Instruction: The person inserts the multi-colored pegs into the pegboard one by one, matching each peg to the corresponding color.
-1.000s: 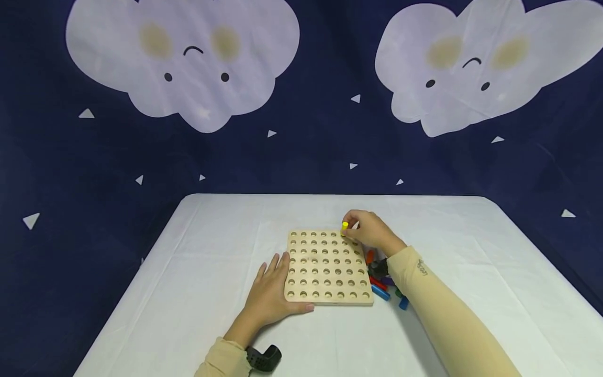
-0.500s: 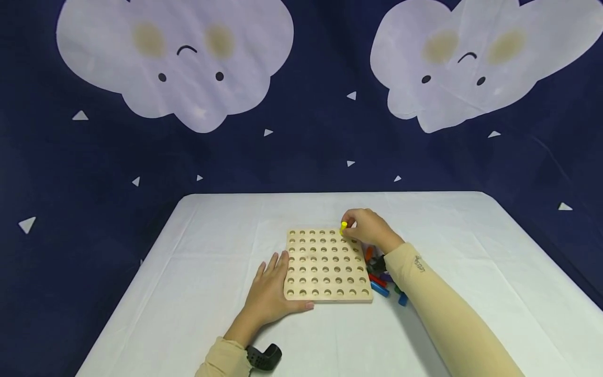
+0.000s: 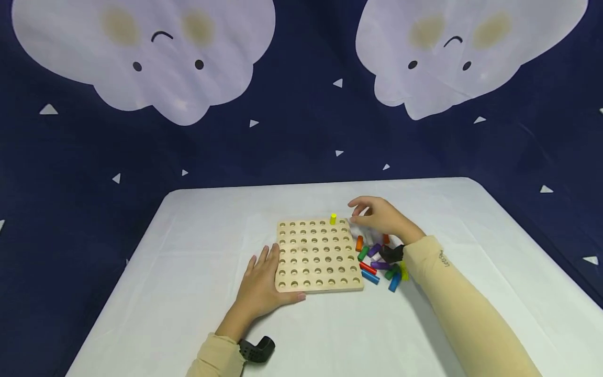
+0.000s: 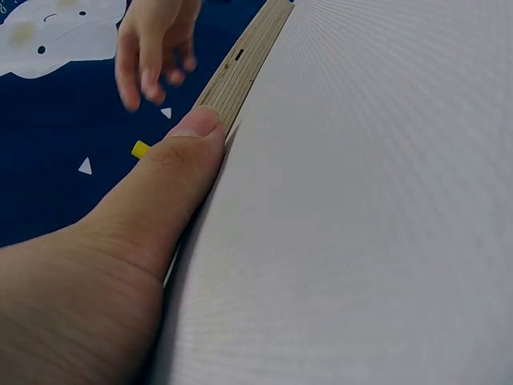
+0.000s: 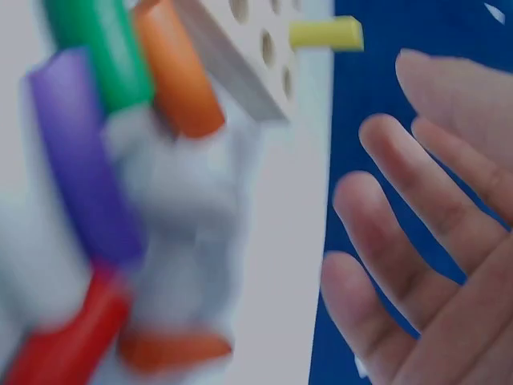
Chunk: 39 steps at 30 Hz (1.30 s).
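A pale wooden board (image 3: 309, 256) with rows of round holes lies on the table. One yellow peg (image 3: 333, 219) stands upright in a hole of its far row, second from the right. My left hand (image 3: 260, 283) rests against the board's near left corner, fingers along the left side and thumb along the front edge; in the left wrist view the thumb (image 4: 172, 172) presses on that edge. Just right of the board's far right corner, my right hand (image 3: 379, 214) hovers with loosely bent fingers and nothing in them. In the right wrist view its fingertips are apart from the yellow peg (image 5: 327, 34).
Right of the board lies a loose pile of coloured pegs, among them orange (image 3: 359, 243), purple (image 3: 379, 265), red (image 3: 368, 268) and blue (image 3: 370, 277) ones. A white cloth covers the table (image 3: 226, 220). Behind it hangs a dark blue curtain (image 3: 301, 136) with clouds.
My right hand has let go of the yellow peg, now standing in the board, and has moved off to the right. The left hand stays at the board. The head view has shifted.
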Tool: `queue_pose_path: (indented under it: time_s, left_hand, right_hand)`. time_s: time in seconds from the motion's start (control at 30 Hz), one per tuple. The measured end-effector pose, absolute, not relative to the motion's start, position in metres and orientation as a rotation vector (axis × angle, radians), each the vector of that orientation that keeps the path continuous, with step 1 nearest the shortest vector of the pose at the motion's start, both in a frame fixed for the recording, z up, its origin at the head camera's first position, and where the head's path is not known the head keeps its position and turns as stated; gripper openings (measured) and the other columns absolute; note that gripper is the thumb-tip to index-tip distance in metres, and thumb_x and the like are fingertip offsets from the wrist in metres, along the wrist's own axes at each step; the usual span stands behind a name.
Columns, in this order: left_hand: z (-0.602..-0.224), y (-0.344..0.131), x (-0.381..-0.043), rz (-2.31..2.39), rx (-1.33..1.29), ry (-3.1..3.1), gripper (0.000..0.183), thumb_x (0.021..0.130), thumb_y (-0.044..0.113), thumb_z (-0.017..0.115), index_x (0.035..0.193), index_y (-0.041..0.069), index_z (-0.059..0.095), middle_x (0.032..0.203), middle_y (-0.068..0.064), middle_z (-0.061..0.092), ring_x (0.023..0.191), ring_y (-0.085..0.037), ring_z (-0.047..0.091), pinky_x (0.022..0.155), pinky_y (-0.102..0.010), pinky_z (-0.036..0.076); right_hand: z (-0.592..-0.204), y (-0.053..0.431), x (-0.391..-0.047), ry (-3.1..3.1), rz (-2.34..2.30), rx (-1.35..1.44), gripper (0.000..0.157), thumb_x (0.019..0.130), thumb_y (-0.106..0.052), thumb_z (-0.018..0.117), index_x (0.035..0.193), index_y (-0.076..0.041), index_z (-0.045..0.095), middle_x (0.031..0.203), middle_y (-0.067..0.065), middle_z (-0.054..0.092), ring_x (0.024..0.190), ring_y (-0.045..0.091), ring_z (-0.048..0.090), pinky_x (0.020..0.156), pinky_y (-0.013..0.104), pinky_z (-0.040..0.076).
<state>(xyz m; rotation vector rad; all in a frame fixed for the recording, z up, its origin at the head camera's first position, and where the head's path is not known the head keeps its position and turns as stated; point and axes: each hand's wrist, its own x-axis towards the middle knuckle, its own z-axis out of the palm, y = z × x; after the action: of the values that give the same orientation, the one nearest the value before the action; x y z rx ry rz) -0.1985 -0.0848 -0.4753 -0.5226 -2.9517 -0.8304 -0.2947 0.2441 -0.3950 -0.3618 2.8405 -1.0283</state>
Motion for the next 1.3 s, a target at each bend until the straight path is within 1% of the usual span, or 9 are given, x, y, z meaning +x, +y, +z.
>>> queue_pose_path:
  time_s: [0.13,0.3,0.4,0.6,0.7,0.83,1.03,1.13,1.3]
  left_hand:
    - [-0.474,-0.089,-0.201,-0.814,-0.506,-2.967,0.141,0.058,0.08,0.075,0.159,0.003,0.014,0.165,-0.014,0.019,0.155,-0.031,0.013,0.127,-0.052,0.005]
    - [-0.471,-0.095,-0.204,-0.795,-0.494,-2.989,0.142,0.059,0.081,0.074,0.159,0.003,0.01,0.166,-0.014,0.016,0.156,-0.03,0.01,0.127,-0.052,0.004]
    - [-0.469,-0.097,-0.205,-0.791,-0.488,-2.986,0.142,0.059,0.081,0.074,0.159,0.002,0.01,0.166,-0.015,0.015,0.156,-0.031,0.009,0.127,-0.052,0.004]
    - [-0.467,-0.099,-0.207,-0.789,-0.494,-2.983,0.142,0.06,0.08,0.075,0.159,0.001,0.01,0.166,-0.016,0.015,0.155,-0.032,0.01,0.127,-0.052,0.003]
    - [-0.468,-0.098,-0.207,-0.797,-0.503,-2.982,0.141,0.06,0.079,0.075,0.159,0.001,0.01,0.166,-0.016,0.015,0.155,-0.033,0.01,0.126,-0.053,0.003]
    - [-0.469,-0.096,-0.207,-0.804,-0.516,-2.98,0.141,0.061,0.077,0.076,0.158,0.001,0.01,0.166,-0.016,0.015,0.155,-0.033,0.011,0.126,-0.053,0.003]
    - [-0.472,-0.091,-0.207,-0.827,-0.532,-2.992,0.14,0.061,0.076,0.077,0.158,0.0,0.01,0.166,-0.016,0.015,0.155,-0.033,0.01,0.126,-0.052,0.002]
    - [-0.474,-0.088,-0.207,-0.835,-0.536,-3.002,0.141,0.061,0.076,0.077,0.158,0.001,0.01,0.166,-0.016,0.015,0.155,-0.032,0.009,0.127,-0.052,0.002]
    - [-0.478,-0.085,-0.207,-0.83,-0.55,-3.011,0.141,0.061,0.077,0.076,0.159,0.001,0.009,0.166,-0.016,0.014,0.155,-0.033,0.009,0.126,-0.052,0.002]
  right_hand:
    - [-0.394,0.276,-0.28,2.79,-1.061,-0.362,0.045,0.092,-0.026,0.071,0.133,-0.011,0.061,0.111,0.004,0.069,0.091,0.02,0.064,0.078,0.029,0.053]
    - [-0.4,0.308,-0.251,2.76,-1.025,-0.377,0.044,0.091,-0.023,0.072,0.133,-0.012,0.061,0.117,0.006,0.069,0.098,0.022,0.064,0.083,0.032,0.053]
    - [-0.406,0.319,-0.234,2.772,-0.993,-0.371,0.044,0.09,-0.027,0.073,0.131,-0.014,0.062,0.12,0.007,0.068,0.097,0.02,0.061,0.08,0.031,0.052]
    - [-0.419,0.331,-0.209,2.794,-0.967,-0.291,0.05,0.082,-0.033,0.081,0.126,-0.015,0.065,0.112,0.005,0.066,0.079,0.017,0.052,0.064,0.024,0.044]
    - [-0.425,0.332,-0.203,2.804,-0.957,-0.268,0.053,0.078,-0.036,0.084,0.124,-0.016,0.066,0.108,0.004,0.065,0.074,0.016,0.05,0.061,0.022,0.042]
    - [-0.432,0.331,-0.2,2.837,-0.95,-0.27,0.055,0.075,-0.038,0.086,0.121,-0.015,0.068,0.102,0.002,0.064,0.076,0.016,0.049,0.061,0.022,0.042]
    - [-0.438,0.328,-0.196,2.852,-0.96,-0.235,0.05,0.075,-0.039,0.086,0.114,-0.013,0.07,0.094,0.002,0.062,0.078,0.017,0.048,0.061,0.023,0.04]
    - [-0.44,0.329,-0.193,2.85,-0.974,-0.238,0.047,0.076,-0.036,0.086,0.114,-0.014,0.069,0.094,0.001,0.062,0.078,0.017,0.049,0.062,0.023,0.041]
    - [-0.443,0.332,-0.192,2.869,-0.991,-0.197,0.043,0.079,-0.024,0.084,0.117,-0.017,0.066,0.09,-0.001,0.064,0.075,0.017,0.05,0.062,0.023,0.042]
